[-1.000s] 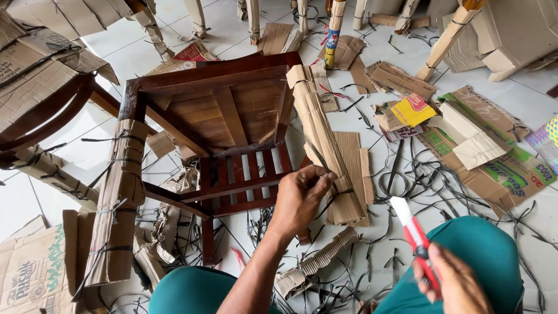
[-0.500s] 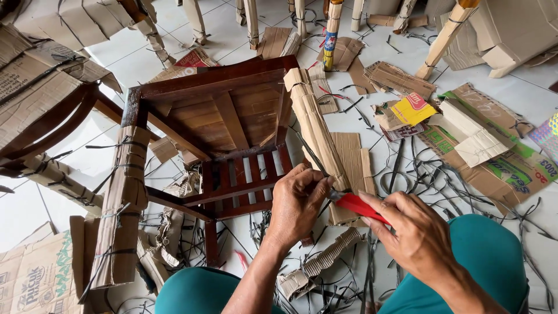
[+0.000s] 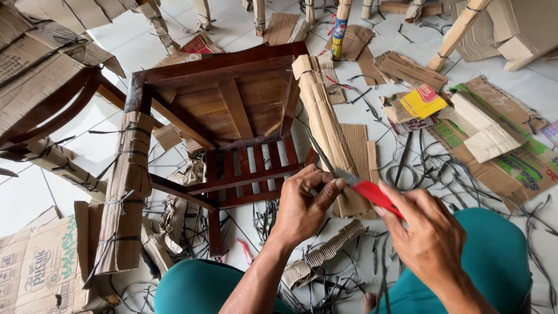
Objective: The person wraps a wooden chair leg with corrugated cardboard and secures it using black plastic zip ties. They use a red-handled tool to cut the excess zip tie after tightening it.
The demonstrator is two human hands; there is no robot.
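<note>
Left hand [image 3: 302, 203] pinches strap [image 3: 318, 152] on wrapped leg [image 3: 328, 125] | right hand [image 3: 427, 235] grips cutter [image 3: 372, 193], blade at strap | scraps crowd floor [image 3: 372, 116]

Bare left hand [image 3: 302, 206] and right hand [image 3: 430, 235], no sleeves; teal cloth trousers [image 3: 494, 250] across lower frame.

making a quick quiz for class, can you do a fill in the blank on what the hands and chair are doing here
1. The right hand holds a cutter with a ____ handle.
2. The left hand pinches a black ____ on the cardboard-wrapped chair leg.
3. The dark wooden chair lies on a white tiled ____.
4. The person's trousers are ____.

Missing words: red; strap; floor; teal
</note>
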